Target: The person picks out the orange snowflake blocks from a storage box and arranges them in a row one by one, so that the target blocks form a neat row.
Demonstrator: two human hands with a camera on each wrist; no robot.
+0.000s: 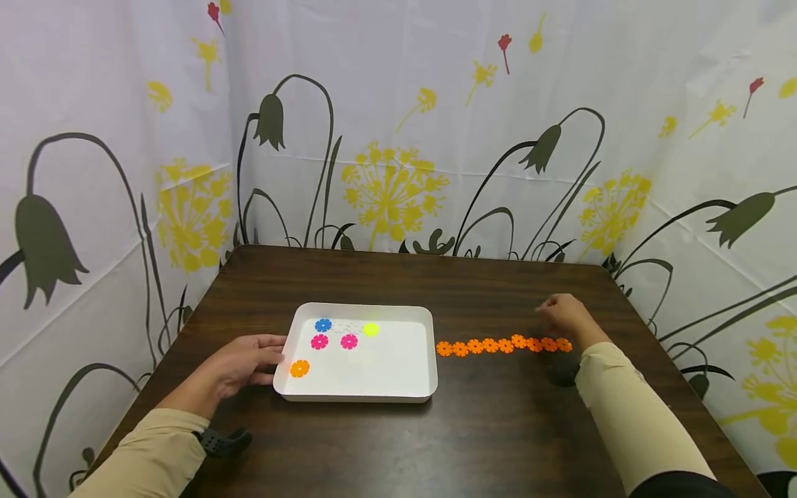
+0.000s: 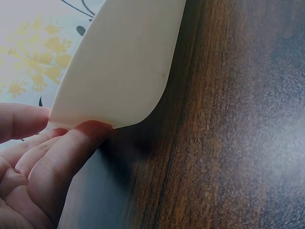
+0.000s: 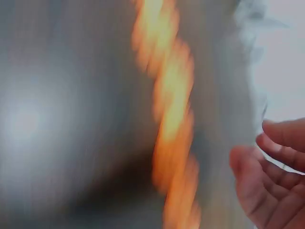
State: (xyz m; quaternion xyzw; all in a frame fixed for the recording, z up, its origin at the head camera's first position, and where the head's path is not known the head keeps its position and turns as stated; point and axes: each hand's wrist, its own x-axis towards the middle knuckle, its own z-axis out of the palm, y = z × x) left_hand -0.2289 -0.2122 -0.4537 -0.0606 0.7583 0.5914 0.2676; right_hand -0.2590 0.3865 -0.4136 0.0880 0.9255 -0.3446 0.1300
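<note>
Near the left of the table lies a white tray (image 1: 398,360) holding several flower-shaped plastic discs, among them a blue disc (image 1: 323,324), a yellow disc (image 1: 371,330) and an orange disc (image 1: 300,369). My left hand (image 1: 245,361) touches the tray's left end; in the left wrist view the thumb (image 2: 71,152) and a finger rest against its wall. A row of orange discs (image 1: 490,345) runs rightward from the tray. Whether they interlock is too blurred to tell. Just beyond the row's right end is my right hand (image 1: 563,317), fingers loosely bent, with nothing visible in them.
The dark wooden table (image 1: 498,429) ends at the back against a white curtain (image 1: 386,104) printed with flowers. A black strap (image 1: 224,443) is on the left wrist.
</note>
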